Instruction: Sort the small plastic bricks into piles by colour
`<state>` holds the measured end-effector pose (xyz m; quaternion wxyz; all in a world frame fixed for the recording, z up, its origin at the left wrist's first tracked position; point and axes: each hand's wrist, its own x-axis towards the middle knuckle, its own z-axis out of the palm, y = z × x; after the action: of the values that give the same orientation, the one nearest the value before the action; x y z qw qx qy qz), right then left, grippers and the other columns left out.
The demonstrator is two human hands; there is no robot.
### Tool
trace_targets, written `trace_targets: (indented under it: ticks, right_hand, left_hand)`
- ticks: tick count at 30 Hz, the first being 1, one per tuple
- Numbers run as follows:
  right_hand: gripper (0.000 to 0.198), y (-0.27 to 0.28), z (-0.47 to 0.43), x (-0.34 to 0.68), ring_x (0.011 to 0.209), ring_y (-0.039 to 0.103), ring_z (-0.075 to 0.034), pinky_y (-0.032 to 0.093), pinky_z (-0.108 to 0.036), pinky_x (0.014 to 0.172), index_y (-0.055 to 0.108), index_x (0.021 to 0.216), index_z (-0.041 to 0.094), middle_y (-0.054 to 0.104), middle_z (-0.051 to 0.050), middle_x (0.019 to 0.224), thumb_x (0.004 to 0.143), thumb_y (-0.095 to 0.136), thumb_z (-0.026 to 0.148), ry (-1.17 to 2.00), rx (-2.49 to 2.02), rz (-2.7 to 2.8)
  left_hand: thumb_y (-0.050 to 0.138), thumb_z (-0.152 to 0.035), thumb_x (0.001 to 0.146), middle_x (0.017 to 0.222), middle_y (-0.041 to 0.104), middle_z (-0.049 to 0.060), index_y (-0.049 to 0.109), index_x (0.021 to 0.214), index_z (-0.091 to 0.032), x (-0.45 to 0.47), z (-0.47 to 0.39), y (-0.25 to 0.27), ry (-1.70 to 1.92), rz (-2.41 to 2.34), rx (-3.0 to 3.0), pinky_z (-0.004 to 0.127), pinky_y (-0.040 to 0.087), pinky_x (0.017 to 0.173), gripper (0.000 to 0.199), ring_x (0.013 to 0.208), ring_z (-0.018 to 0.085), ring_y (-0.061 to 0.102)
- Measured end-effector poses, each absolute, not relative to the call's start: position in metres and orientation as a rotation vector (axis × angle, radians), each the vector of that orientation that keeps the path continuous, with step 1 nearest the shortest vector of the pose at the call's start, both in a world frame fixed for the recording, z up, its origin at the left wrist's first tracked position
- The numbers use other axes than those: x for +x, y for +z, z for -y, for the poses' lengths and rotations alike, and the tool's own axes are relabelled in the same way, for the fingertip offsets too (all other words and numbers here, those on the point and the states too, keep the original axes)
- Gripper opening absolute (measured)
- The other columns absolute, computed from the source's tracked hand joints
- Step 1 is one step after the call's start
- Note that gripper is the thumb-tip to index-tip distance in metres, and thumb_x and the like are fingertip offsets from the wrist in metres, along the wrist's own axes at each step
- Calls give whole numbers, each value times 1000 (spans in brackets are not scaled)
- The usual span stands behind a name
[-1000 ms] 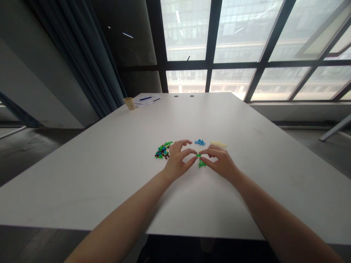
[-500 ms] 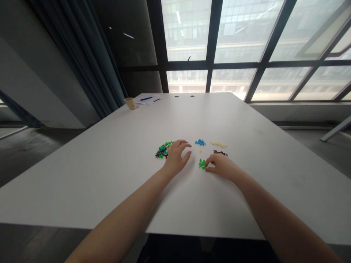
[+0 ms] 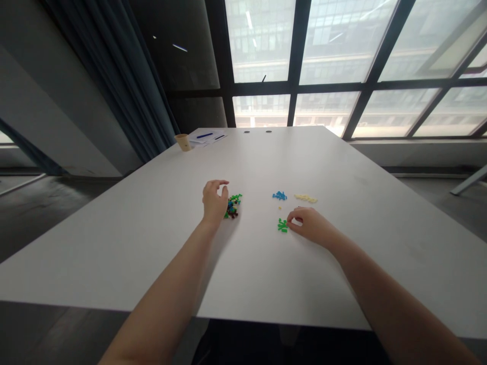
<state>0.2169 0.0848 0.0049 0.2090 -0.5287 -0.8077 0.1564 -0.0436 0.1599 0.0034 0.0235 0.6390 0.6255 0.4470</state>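
Note:
My left hand [image 3: 215, 201] is over the left side of a mixed pile of small plastic pieces [image 3: 233, 207], green, blue, brown and yellow. Its thumb and fingers are apart with nothing visible between them, and it hides part of the pile. My right hand [image 3: 311, 223] rests at the right edge of a group of small green pieces [image 3: 282, 225]. Thumb and forefinger are pinched together there; whatever they hold is too small to make out. Dark brown pieces behind this hand are almost fully covered by it.
Beyond the right hand lie a blue group [image 3: 280, 195] and a row of pale yellow pieces [image 3: 306, 198]. A single yellow piece [image 3: 280, 208] sits between blue and green. At the far left of the white table [image 3: 266, 162] stand a paper cup [image 3: 183, 143] and papers with pens [image 3: 204, 136].
My left hand has moved left, from the right side of the mixed pile to its left side. My right hand stays by the green pieces, its fingertips drawn closer together.

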Motion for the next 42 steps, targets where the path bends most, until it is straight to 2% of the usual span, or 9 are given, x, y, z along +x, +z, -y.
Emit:
trace_targets:
  ticks: [5,8,14,20,25,29,34,42]
  right_hand:
    - [17,12,-88,226,54,44,-11,33,-23,54,65,69,19,54,0,59,71,48,23,388,-1469,2157]
    - [19,11,-91,231,55,46,-11,35,-24,55,65,70,19,56,-1,60,71,48,25,385,-1495,2109]
    - [20,13,-93,237,54,48,-11,35,-23,54,64,67,19,58,-1,60,72,47,27,386,-1543,2019]
    - [22,17,-96,244,48,43,-10,32,-22,50,66,70,18,50,1,53,71,47,28,280,-1616,1923]
    - [25,21,-99,255,47,40,-10,30,-23,50,67,72,16,46,1,50,71,47,31,180,-1696,1789]
    - [25,24,-99,261,47,40,-10,30,-23,50,67,72,16,42,2,48,70,48,33,125,-1728,1668]
    - [25,23,-99,258,47,40,-10,30,-23,51,67,72,16,43,2,49,70,49,33,133,-1724,1668]
    - [25,18,-97,247,48,40,-10,30,-23,52,67,73,16,45,2,50,73,47,32,164,-1634,1770]
  left_hand:
    - [51,-31,74,101,54,6,67,82,-27,-41,-166,-17,851,-2084,2099,42,38,78,18,100,27,45]
    - [51,-32,74,102,53,8,67,84,-26,-33,-164,-24,719,-2068,2219,43,36,77,20,100,27,44]
    - [50,-28,75,99,57,8,68,78,-25,-28,-165,-29,661,-2066,2317,44,32,77,18,98,26,43]
    - [48,-19,76,95,61,8,66,72,-22,-26,-164,-28,688,-2019,2350,44,30,77,18,95,25,45]
    - [46,-18,77,90,61,7,63,72,-20,-25,-164,-25,769,-1975,2318,43,34,77,18,94,25,48]
    - [50,-22,75,81,62,5,60,72,-19,-18,-161,-20,955,-1653,2070,35,40,75,11,82,19,54]
    - [58,-27,72,77,61,2,55,75,-18,2,-136,-6,1017,-1110,1317,26,47,66,10,66,10,56]
    - [63,-6,69,72,58,-1,56,77,-15,20,-106,10,847,-545,606,12,47,61,14,64,3,57]
